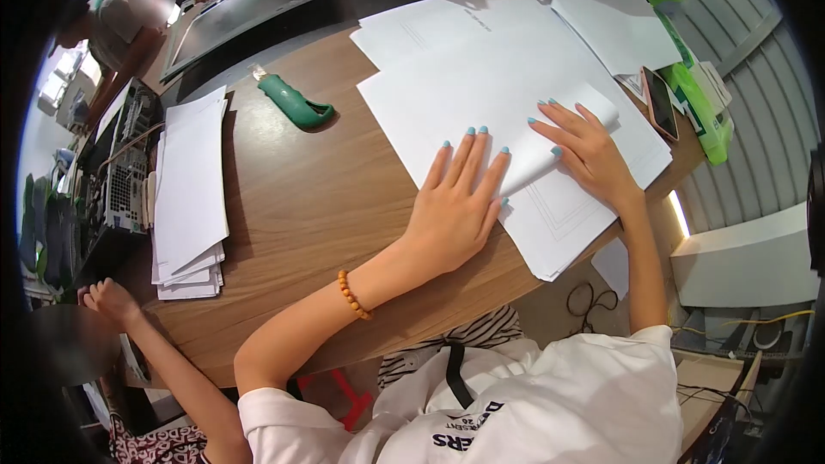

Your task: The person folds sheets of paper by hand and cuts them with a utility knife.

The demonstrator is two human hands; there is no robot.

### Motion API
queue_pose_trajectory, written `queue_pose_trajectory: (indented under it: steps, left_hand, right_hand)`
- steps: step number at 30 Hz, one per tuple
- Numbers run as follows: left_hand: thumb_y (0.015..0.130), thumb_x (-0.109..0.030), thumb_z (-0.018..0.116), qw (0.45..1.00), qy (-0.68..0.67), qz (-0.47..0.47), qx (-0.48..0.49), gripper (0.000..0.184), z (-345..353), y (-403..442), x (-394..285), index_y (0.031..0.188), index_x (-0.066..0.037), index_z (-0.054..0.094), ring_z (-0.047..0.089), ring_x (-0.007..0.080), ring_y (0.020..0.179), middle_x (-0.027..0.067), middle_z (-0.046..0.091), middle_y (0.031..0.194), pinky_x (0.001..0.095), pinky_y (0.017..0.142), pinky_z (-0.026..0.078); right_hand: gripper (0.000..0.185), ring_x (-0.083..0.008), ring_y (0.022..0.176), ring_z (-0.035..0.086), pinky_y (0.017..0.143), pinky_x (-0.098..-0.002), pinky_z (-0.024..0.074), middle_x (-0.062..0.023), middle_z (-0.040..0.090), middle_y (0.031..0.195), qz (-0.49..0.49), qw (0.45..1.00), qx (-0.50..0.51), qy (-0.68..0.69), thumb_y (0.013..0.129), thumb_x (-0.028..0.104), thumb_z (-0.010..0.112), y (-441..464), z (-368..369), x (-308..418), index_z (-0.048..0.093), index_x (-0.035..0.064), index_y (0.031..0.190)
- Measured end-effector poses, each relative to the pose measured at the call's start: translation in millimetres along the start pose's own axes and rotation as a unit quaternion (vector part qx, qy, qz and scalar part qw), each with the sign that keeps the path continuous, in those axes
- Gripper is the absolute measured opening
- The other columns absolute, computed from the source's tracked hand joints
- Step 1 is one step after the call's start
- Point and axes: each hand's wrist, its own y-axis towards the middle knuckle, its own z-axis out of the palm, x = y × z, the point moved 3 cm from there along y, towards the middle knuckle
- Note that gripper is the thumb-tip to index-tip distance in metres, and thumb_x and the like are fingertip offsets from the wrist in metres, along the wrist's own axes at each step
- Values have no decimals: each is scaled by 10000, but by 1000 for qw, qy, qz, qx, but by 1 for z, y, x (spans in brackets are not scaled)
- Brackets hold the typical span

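White printed sheets of paper (455, 60) lie in a loose stack on the brown wooden desk. The top sheet is bent over at its lower right, forming a soft folded flap (550, 150). My left hand (460, 206) rests flat on the paper's near left edge, fingers spread, with a beaded bracelet on the wrist. On the flap lies my right hand (595, 155), its fingers apart and pressing the bent paper down. A sheet with a printed frame (563, 210) shows beneath the flap, between my hands.
A green tool with a looped handle (292, 103) lies left of the sheets. Farther left are stacked white papers (191, 189) and a computer case (129, 167). A phone (659, 103) and green packages (700, 112) are right. Another person's hand (112, 302) is at lower left.
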Motion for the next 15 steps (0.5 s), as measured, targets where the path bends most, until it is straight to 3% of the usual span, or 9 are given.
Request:
queue_pose_trajectory:
  steps: [4, 6, 8, 12, 15]
  left_hand:
    - [894, -280, 440, 1000, 0, -5, 4, 555, 3, -1, 0, 1377, -41, 307, 228, 370, 1336, 249, 247, 1423, 482, 1081, 172]
    - [895, -346, 439, 1000, 4, 8, 9, 574, 2, -1, -1, 1411, -147, 286, 183, 380, 1352, 246, 204, 1445, 507, 1087, 124]
    - [909, -402, 406, 999, 1, 41, -5, 565, 7, -4, 2, 1414, -180, 285, 164, 385, 1357, 232, 186, 1456, 535, 1083, 96]
    - [909, -461, 382, 997, 10, 78, 26, 592, 5, -3, 4, 1414, -169, 281, 157, 376, 1360, 208, 189, 1464, 559, 1074, 88]
    - [868, -564, 404, 997, -1, 73, 30, 704, 6, -4, 2, 1416, -143, 270, 149, 372, 1362, 187, 201, 1466, 573, 1066, 97]
  right_hand:
    - [428, -272, 1256, 398, 1076, -457, 234, -111, 449, 1345, 5, 1000, 24, 9, 834, 66, 494, -2, -4, 2, 519, 134, 1256]
    - [448, -278, 1272, 375, 1083, -457, 220, -113, 426, 1364, -6, 999, 26, 26, 831, 63, 494, 0, -6, 2, 503, 130, 1274]
    - [507, -285, 1316, 302, 1099, -458, 182, -114, 349, 1416, 12, 995, 92, 32, 830, 70, 493, 0, -5, 0, 437, 133, 1330]
    - [582, -296, 1346, 232, 1116, -463, 125, -115, 270, 1457, 18, 990, 130, 43, 790, 19, 457, 3, -11, 4, 382, 111, 1360]
    - [616, -314, 1372, 159, 1121, -454, 91, -135, 176, 1489, 36, 980, 195, 12, 813, 82, 465, 3, -9, 6, 286, 83, 1403]
